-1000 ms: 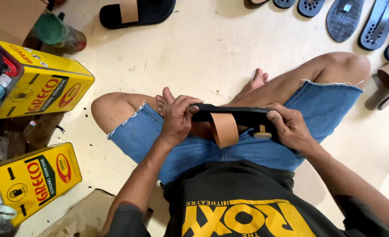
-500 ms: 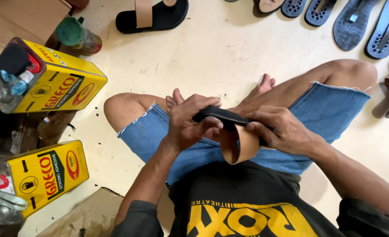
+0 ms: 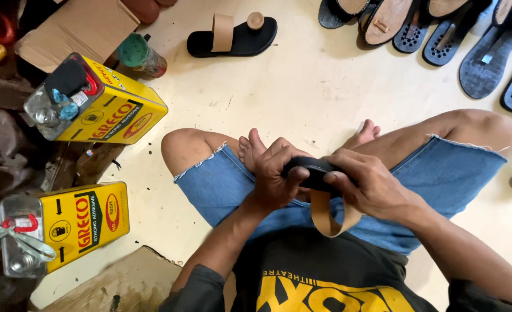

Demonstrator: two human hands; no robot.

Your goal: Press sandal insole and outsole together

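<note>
Your left hand is clenched around one end of the black rubber sandal sole, fingers wrapped over its top edge and thumb pressed against its side. Your right hand has a closed grip on the other end, fingers curled over the sole from above. The sole sits edge-on between both hands, above your lap and just in front of your crossed legs in frayed blue denim shorts. A tan leather strap loop hangs down from the sole, below your right hand's fingers.

You sit on a pale cream floor. Well ahead of you lies a finished black sandal with a tan strap and toe knob. Along the far right, a row of dark sandal soles lies side by side. To your left stand two yellow rectangular adhesive tins, one behind the other, and beyond them a green-capped bottle beside a piece of brown cardboard.
</note>
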